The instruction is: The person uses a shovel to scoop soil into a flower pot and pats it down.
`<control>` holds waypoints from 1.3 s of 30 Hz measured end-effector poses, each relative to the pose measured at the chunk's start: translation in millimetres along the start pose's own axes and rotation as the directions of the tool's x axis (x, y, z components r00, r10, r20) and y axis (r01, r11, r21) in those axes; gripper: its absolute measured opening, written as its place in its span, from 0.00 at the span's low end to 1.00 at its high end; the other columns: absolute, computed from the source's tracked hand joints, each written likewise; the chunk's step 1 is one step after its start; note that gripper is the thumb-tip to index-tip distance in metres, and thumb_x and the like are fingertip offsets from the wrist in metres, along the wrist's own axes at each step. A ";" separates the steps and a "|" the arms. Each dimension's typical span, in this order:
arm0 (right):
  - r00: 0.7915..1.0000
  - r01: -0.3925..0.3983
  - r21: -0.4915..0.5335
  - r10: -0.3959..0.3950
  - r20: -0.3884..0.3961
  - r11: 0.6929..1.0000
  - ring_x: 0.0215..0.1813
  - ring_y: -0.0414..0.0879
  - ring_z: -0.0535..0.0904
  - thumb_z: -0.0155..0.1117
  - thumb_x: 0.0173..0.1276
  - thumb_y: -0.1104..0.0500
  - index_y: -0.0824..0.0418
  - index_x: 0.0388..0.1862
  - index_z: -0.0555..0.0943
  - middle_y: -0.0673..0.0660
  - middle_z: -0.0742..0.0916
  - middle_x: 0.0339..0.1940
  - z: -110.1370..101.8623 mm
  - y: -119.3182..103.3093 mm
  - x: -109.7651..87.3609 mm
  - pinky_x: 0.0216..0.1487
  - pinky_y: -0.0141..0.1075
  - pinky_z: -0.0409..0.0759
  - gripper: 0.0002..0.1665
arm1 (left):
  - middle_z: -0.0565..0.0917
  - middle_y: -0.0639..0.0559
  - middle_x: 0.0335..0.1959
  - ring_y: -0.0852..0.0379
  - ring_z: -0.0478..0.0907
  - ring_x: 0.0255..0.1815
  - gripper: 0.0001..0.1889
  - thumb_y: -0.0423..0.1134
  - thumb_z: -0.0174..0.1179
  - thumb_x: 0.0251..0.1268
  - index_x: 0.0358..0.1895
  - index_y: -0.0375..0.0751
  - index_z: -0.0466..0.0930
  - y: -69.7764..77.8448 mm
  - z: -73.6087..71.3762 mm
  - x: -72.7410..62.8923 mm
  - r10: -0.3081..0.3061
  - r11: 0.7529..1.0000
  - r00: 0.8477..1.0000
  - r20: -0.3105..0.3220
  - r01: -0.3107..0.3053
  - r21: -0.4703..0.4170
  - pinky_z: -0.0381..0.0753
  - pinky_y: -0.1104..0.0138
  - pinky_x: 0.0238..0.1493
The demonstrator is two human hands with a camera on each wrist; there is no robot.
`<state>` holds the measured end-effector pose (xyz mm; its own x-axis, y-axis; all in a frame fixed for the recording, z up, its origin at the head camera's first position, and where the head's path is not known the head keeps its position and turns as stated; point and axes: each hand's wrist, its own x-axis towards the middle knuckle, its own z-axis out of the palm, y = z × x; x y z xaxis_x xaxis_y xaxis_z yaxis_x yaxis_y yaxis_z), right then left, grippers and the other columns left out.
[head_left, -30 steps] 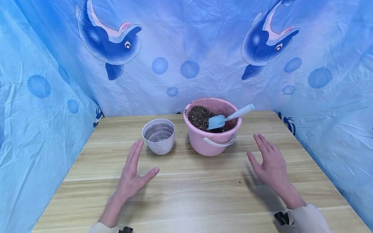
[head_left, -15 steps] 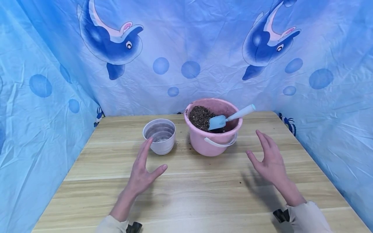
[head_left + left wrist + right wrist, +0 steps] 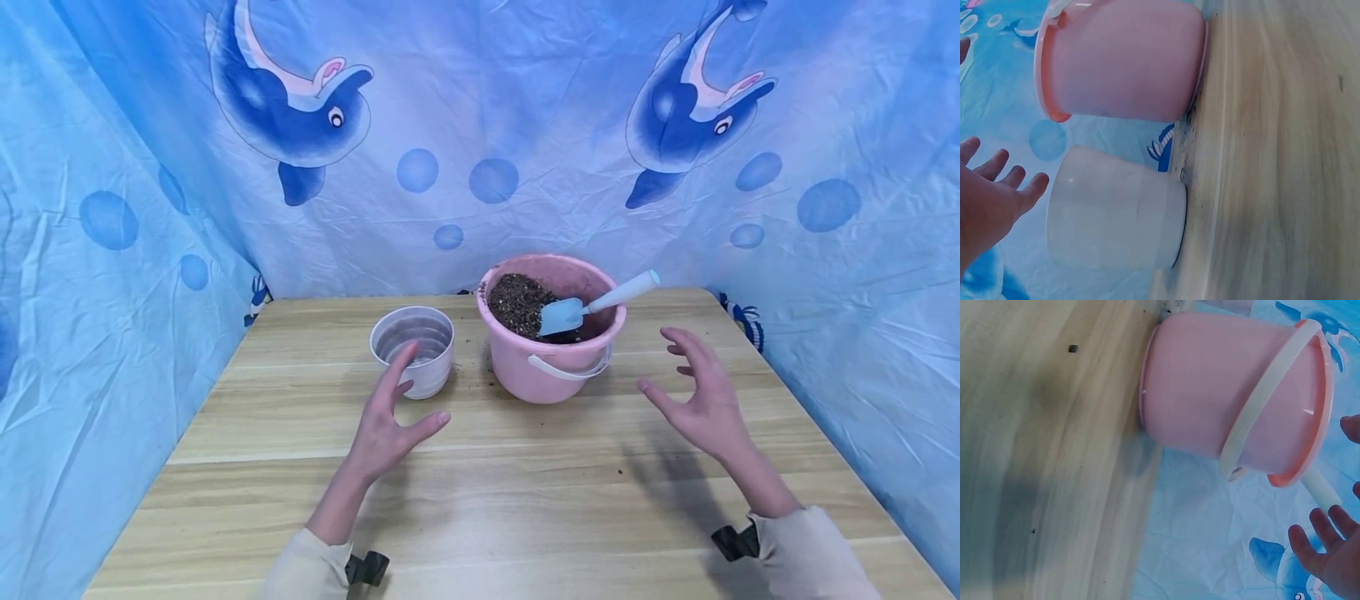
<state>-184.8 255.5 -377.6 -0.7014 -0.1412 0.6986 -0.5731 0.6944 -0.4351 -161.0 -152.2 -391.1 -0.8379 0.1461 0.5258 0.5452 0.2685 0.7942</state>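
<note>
A white ribbed flowerpot [image 3: 429,379] stands upright on the table; no soil shows inside it in the head view. To its right is a pink bucket [image 3: 540,371] with a white handle, partly filled with dark soil [image 3: 517,302]. Across the soil lies a light blue hand trowel [image 3: 562,317], its handle jutting over the right rim. My left hand [image 3: 386,433] hovers just in front of the flowerpot, fingers spread and holding nothing. Right of the bucket, my right hand [image 3: 705,408] is raised above the table, fingers relaxed and also holding nothing.
The wooden table [image 3: 480,517] has a few soil crumbs around the flowerpot and bucket. A blue curtain [image 3: 480,100] printed with dolphins and bubbles closes off the back and both sides.
My left hand has moved right and forward, nearer the flowerpot. My right hand has shifted slightly forward, its fingers bending a little more. Flowerpot, bucket and trowel stay put.
</note>
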 end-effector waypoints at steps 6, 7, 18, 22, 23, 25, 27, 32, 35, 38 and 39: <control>0.997 -0.071 0.061 0.070 0.011 0.996 0.57 0.47 0.74 0.75 0.49 0.71 0.60 0.68 0.69 0.62 0.76 0.62 -8.4 -3.6 8.9 0.49 0.17 0.68 0.45 | 0.62 0.44 0.73 0.44 0.57 0.73 0.46 0.26 0.69 0.52 0.75 0.41 0.55 -13.7 6.3 7.5 -0.021 0.993 1.000 0.018 0.023 -0.118 0.66 0.45 0.65; 0.997 -0.082 0.072 0.081 0.009 0.994 0.57 0.42 0.73 0.74 0.49 0.71 0.60 0.68 0.70 0.61 0.76 0.62 -9.9 -3.4 10.7 0.49 0.18 0.69 0.45 | 0.62 0.43 0.73 0.43 0.57 0.73 0.44 0.25 0.67 0.53 0.74 0.40 0.55 -14.4 7.5 9.3 -0.028 0.990 0.999 0.017 0.030 -0.136 0.66 0.44 0.65; 0.991 -0.136 0.084 0.136 0.010 0.987 0.57 0.41 0.72 0.75 0.51 0.68 0.54 0.70 0.68 0.59 0.75 0.65 -24.6 3.6 39.6 0.48 0.18 0.69 0.47 | 0.64 0.40 0.71 0.44 0.58 0.73 0.34 0.32 0.58 0.66 0.74 0.39 0.55 -13.2 17.1 27.8 -0.184 0.940 0.983 0.022 0.183 -0.286 0.67 0.59 0.67; 0.991 -0.135 0.087 0.134 0.015 0.987 0.58 0.51 0.73 0.76 0.50 0.68 0.53 0.71 0.68 0.59 0.75 0.66 -28.7 2.7 48.5 0.48 0.18 0.69 0.48 | 0.61 0.40 0.73 0.45 0.56 0.74 0.36 0.35 0.57 0.67 0.75 0.41 0.52 -14.0 20.7 31.6 -0.208 0.922 0.977 0.053 0.214 -0.323 0.63 0.58 0.69; 0.990 -0.137 0.089 0.136 0.020 0.987 0.58 0.53 0.73 0.76 0.50 0.67 0.54 0.71 0.67 0.58 0.74 0.66 -29.4 2.1 50.0 0.48 0.18 0.69 0.48 | 0.60 0.39 0.73 0.45 0.55 0.74 0.36 0.35 0.57 0.67 0.76 0.41 0.52 -14.1 21.2 32.2 -0.208 0.920 0.976 0.059 0.216 -0.328 0.62 0.57 0.70; 0.990 -0.139 0.095 0.136 0.030 0.986 0.58 0.54 0.72 0.76 0.50 0.67 0.55 0.71 0.67 0.59 0.74 0.67 -30.5 1.2 52.4 0.47 0.19 0.68 0.48 | 0.59 0.40 0.74 0.47 0.55 0.75 0.36 0.36 0.56 0.68 0.76 0.44 0.50 -14.1 22.0 33.5 -0.212 0.913 0.975 0.072 0.224 -0.341 0.60 0.55 0.71; 0.989 -0.143 0.100 0.139 0.040 0.985 0.59 0.56 0.72 0.76 0.50 0.67 0.56 0.71 0.67 0.59 0.74 0.67 -30.9 0.6 54.7 0.47 0.19 0.68 0.48 | 0.58 0.42 0.75 0.49 0.55 0.75 0.36 0.38 0.55 0.69 0.77 0.47 0.50 -13.6 22.4 35.0 -0.229 0.900 0.970 0.086 0.245 -0.360 0.59 0.56 0.71; 0.986 -0.153 0.093 0.146 0.079 0.984 0.60 0.60 0.72 0.76 0.52 0.65 0.55 0.72 0.66 0.60 0.74 0.68 -30.1 0.4 64.9 0.48 0.19 0.68 0.48 | 0.56 0.42 0.75 0.46 0.54 0.75 0.33 0.44 0.48 0.74 0.77 0.46 0.47 -12.8 24.2 40.9 -0.261 0.863 0.959 0.108 0.282 -0.419 0.61 0.50 0.70; 0.985 -0.149 0.079 0.141 0.103 0.986 0.61 0.59 0.71 0.75 0.53 0.64 0.54 0.72 0.66 0.60 0.73 0.68 -28.5 0.9 73.4 0.50 0.26 0.70 0.47 | 0.55 0.41 0.75 0.43 0.52 0.75 0.33 0.53 0.40 0.77 0.77 0.41 0.45 -11.5 26.4 45.5 -0.261 0.856 0.959 0.110 0.283 -0.433 0.60 0.46 0.70; 0.984 -0.145 0.075 0.135 0.120 0.987 0.61 0.59 0.71 0.75 0.53 0.64 0.55 0.71 0.67 0.61 0.73 0.68 -27.0 0.8 80.9 0.53 0.41 0.73 0.47 | 0.56 0.43 0.75 0.44 0.51 0.76 0.38 0.64 0.34 0.74 0.77 0.42 0.46 -9.8 29.5 50.1 -0.276 0.845 0.954 0.115 0.298 -0.444 0.60 0.48 0.70; 0.983 -0.145 0.078 0.134 0.126 0.986 0.61 0.59 0.70 0.75 0.53 0.64 0.55 0.71 0.67 0.61 0.73 0.68 -26.5 0.6 82.9 0.53 0.47 0.73 0.46 | 0.55 0.43 0.76 0.45 0.50 0.76 0.39 0.65 0.32 0.73 0.77 0.42 0.46 -9.4 30.5 51.4 -0.281 0.837 0.952 0.118 0.303 -0.455 0.59 0.48 0.71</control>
<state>-232.1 263.0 -304.9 -0.8198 -0.1348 0.5566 -0.4971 0.6501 -0.5747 -209.9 -118.2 -380.8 -0.9542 0.1762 0.2419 0.2139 -0.1640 0.9630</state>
